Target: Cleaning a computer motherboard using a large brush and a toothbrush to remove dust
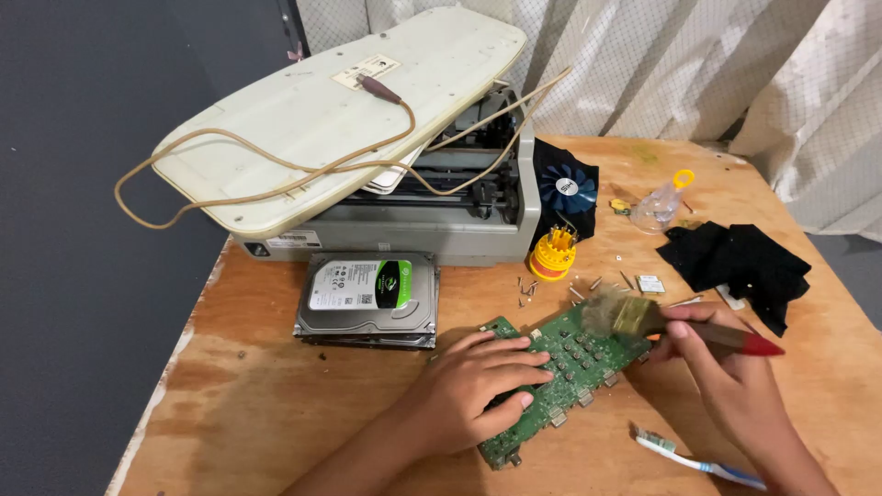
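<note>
Circuit board (562, 378), green, lies flat on the wooden tabletop (276, 404) near the front edge, angled from near-left to far-right. Left hand (478, 381) rests palm-down on the board's left half, fingers (514, 354) spread flat and pressing, not curled round anything. Right hand (726, 367) has its fingers closed on a paintbrush (680, 326) w/ red handle; bristles touch the board's far-right end. Just left of the board, farther back: hard drive (367, 296), silver w/ green-white label, on top of a second unit. Behind it a grey printer (432, 220) w/ a cream keyboard (340, 110) lying upside down on top, cable looping off the left side. Right of the printer: blue fan (567, 188), yellow-red screwdriver bit holder (552, 254), loose screws (528, 292). Far right: black cloth (740, 262), clear plastic bottle w/ yellow ring (663, 202). Toothbrush (694, 459) lies near the right wrist.
</note>
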